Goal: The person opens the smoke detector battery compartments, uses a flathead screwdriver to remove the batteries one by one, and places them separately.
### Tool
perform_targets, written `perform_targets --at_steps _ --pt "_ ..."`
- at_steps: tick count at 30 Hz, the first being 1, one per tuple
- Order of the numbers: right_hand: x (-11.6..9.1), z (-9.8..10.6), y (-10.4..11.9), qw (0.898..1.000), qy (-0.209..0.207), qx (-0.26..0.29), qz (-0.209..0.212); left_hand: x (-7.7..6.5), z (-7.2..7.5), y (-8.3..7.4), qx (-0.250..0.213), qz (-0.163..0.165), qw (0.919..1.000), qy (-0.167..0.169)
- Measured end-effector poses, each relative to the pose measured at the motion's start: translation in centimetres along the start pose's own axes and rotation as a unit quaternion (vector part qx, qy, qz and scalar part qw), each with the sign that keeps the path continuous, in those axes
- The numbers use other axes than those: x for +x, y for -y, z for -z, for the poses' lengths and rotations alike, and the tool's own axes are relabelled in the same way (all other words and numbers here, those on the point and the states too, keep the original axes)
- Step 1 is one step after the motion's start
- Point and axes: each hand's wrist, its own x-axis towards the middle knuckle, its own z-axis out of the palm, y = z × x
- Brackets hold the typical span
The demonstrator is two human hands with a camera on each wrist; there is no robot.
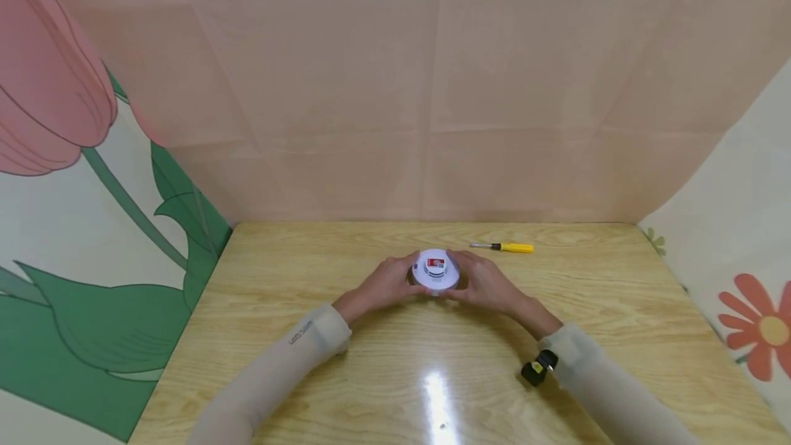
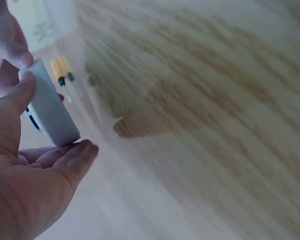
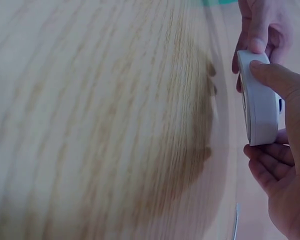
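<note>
Head view: moderate, fairly even light, looks to be from above. Blown-out glare streak (image 1: 440, 407) on the tabletop (image 1: 383, 376), near side of the white round device (image 1: 435, 274); soft shadow just beside the device. Label (image 1: 435, 263) on it too small to read. Left wrist: hazy, washed out; screwdriver (image 2: 55, 68) just past the device blurred and doubled. Right wrist: dim, cool purplish cast, soft grain, dark reflection beside the device.

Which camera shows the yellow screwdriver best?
The head view: the yellow screwdriver lies in full view with nothing covering it. The left wrist view shows it blurred; the right wrist view shows only a thin metal piece, apparently its shaft, at the bottom edge.
</note>
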Motion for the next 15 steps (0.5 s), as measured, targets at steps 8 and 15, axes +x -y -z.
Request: perform_targets --at_steps 8,15 --pt "-0.31 -0.08 -0.20 0.999 0.008 0.052 -0.012 -0.29 -0.30 0.12 -0.010 -0.009 0.9998 0.017" --pt "-0.42 -0.04 -0.43 0.993 0.028 0.106 -0.052 -0.49 -0.33 0.13 -0.052 -0.015 0.9983 0.019"
